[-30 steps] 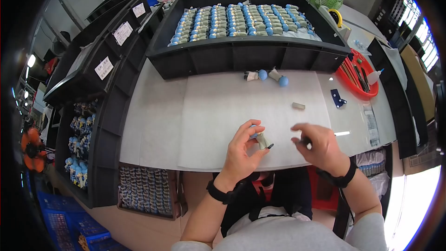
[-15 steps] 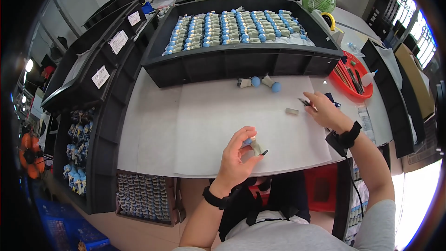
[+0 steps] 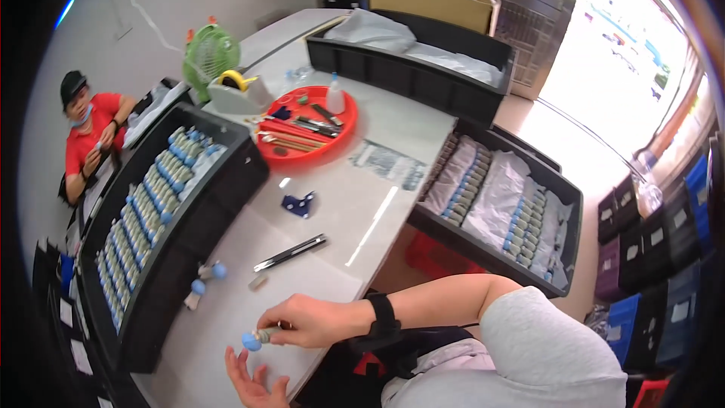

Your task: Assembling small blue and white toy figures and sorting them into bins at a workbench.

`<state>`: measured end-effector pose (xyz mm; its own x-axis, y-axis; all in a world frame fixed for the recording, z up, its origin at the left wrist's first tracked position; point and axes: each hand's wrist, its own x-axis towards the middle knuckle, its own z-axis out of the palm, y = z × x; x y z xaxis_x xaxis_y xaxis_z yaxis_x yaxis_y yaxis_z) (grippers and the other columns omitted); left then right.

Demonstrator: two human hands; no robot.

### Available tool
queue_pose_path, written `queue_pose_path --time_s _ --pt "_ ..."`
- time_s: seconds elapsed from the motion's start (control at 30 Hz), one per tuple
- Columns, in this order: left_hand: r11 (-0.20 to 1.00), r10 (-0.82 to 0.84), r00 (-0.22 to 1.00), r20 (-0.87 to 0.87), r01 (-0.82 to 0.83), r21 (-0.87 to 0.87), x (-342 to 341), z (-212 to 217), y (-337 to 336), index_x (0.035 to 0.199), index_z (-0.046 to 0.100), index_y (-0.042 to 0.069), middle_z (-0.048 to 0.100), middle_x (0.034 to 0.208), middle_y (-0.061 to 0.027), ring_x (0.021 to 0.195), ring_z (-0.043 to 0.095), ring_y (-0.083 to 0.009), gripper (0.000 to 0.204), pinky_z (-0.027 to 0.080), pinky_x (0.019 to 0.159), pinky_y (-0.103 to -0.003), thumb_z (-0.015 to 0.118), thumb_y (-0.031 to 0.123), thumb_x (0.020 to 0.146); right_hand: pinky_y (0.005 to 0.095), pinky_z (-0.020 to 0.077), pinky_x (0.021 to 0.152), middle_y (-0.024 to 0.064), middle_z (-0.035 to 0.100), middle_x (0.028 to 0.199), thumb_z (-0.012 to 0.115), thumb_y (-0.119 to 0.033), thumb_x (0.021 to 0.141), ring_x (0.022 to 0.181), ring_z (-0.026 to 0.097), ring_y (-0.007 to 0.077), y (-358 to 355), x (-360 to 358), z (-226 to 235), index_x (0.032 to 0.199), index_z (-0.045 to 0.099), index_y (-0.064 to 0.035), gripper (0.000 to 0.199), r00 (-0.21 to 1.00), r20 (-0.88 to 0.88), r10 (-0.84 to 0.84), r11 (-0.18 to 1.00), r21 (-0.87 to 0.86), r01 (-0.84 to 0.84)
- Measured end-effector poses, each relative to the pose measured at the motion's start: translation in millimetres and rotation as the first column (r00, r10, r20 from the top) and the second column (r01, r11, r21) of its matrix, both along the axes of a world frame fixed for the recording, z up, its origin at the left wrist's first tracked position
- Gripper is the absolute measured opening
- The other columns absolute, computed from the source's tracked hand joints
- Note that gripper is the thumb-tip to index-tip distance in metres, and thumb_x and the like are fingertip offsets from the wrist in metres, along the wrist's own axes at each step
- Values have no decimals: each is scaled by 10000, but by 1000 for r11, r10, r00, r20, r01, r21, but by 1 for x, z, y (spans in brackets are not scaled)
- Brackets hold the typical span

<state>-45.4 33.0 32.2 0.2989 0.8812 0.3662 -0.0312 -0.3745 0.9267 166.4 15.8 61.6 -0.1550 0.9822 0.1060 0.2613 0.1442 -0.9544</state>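
My right hand [image 3: 308,319] grips a small doll figurine [image 3: 252,341] with a blue round head and a grey-green body, its head toward my left hand. Fingers spread, my left hand [image 3: 255,384] is just below the figurine's head with nothing in it. On the white table lies a slim black and silver tool [image 3: 290,252], beside a small beige block [image 3: 258,282]. Two more blue-headed figurines, one [image 3: 195,295] and another [image 3: 213,270], lie close to the black bin.
A black bin [image 3: 143,332] with rows of figurines stands at left. Beyond the tool are a dotted navy cloth piece [image 3: 298,204], a red tray [image 3: 332,153] of tools and a green fan [image 3: 213,60]. Another figurine bin [image 3: 495,257] is at right. Across the table sits a person [image 3: 97,132].
My view has swung to the right. The figurine has passed from my left hand to my right, and the slim tool from my right hand now lies on the table. My left hand has opened.
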Motion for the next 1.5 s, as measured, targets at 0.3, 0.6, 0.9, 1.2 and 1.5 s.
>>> queue_pose_path --time_s 0.3,0.6,0.9,1.2,1.5 --pt "999 -40 975 -220 47 27 -2 -7 2 1244 403 -66 464 1240 -170 1010 513 -266 471 470 809 -347 547 -56 796 241 490 697 62 651 866 625 -44 774 748 605 116 -224 303 -71 1016 614 -28 242 -105 170 -980 -44 327 944" --pt "998 50 929 -367 -39 39 8 -5 0 1182 488 -58 555 1087 -158 934 547 -246 360 452 806 -332 538 19 835 378 475 796 124 638 960 643 -121 718 913 604 296 -425 394 -209 971 645 -94 255 -421 702 -574 -379 228 897" --pt "996 59 921 -385 -28 86 13 -13 3 1155 511 -58 565 1080 -151 926 559 -240 321 451 812 -323 511 -6 838 359 461 821 151 631 980 633 -178 742 935 595 302 -420 418 -238 970 649 -76 251 -332 655 -678 -342 119 932" --pt "995 90 947 -309 -96 -3 4 -9 7 1000 580 -29 510 1159 -134 882 550 -155 293 444 728 -236 619 17 713 373 389 942 223 514 1197 579 -249 823 1102 502 333 -442 453 -278 1205 471 34 488 -301 684 -664 -121 299 947" --pt "991 113 942 -317 -83 107 -4 -11 2 974 609 2 599 1055 -95 861 590 -167 271 480 709 -246 650 -10 707 169 332 509 -28 416 573 425 -253 956 521 374 29 -211 331 -93 1114 552 -22 308 158 -150 -976 107 300 948"
